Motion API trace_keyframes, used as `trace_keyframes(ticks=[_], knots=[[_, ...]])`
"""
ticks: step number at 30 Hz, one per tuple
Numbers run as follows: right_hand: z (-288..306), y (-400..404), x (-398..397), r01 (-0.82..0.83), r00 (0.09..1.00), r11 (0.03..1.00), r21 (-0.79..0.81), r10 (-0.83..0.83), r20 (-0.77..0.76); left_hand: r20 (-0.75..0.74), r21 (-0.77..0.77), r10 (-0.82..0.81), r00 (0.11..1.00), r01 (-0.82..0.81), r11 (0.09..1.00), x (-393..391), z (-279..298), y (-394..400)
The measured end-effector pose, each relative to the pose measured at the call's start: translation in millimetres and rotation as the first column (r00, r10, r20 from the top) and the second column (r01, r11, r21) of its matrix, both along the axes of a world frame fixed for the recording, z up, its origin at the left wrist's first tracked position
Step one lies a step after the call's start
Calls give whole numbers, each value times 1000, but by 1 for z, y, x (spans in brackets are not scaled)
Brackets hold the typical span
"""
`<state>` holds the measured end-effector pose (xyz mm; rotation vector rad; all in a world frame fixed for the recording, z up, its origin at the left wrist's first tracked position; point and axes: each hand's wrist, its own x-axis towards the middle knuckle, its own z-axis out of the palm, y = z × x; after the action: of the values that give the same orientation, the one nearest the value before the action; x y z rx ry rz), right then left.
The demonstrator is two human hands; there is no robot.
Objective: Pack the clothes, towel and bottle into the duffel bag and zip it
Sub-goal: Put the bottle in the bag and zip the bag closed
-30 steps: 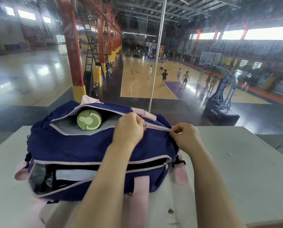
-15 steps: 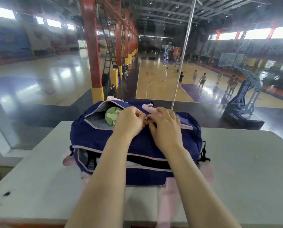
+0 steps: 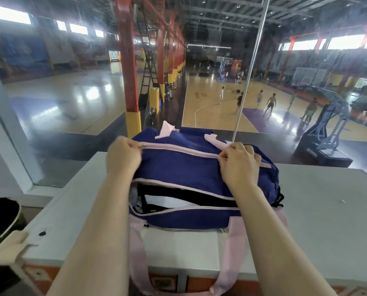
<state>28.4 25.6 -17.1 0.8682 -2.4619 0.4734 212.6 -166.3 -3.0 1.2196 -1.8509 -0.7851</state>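
Two hands work the navy duffel bag [image 3: 189, 167] on the grey table [image 3: 327, 210]; your left hand [image 3: 122, 157] pinches the zipper pull [image 3: 143, 145] at its left end; your right hand [image 3: 239, 164] pinches the closed pink zip line [image 3: 178, 148] further right; the front pocket [image 3: 184, 201] gapes open.

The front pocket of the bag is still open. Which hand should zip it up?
Probably the left hand. It sits at the bag's left end, above where the front pocket gapes widest. The right hand pinches the top zipper seam, steadying the duffel bag. The pocket's slider isn't visible.
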Motion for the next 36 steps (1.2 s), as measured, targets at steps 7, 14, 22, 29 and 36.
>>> trace_keyframes(ticks=[7,14,22,29,36], knots=[[-3,-6,11,24,999,1000,2,-24,-35,4,-71,157,988,-157,985,22,-3,-3],[0,15,14,-71,996,997,27,69,48,99,-297,148,984,-113,948,10,9,29],[-4,63,26,-83,979,994,-72,95,179,227,-381,-326,918,392,838,-39,8,128],[-11,99,37,-278,921,958,74,244,303,659,303,-629,413,621,723,-32,8,170],[-11,93,36,-223,943,950,220,153,295,673,96,-475,567,570,816,-30,13,158]])
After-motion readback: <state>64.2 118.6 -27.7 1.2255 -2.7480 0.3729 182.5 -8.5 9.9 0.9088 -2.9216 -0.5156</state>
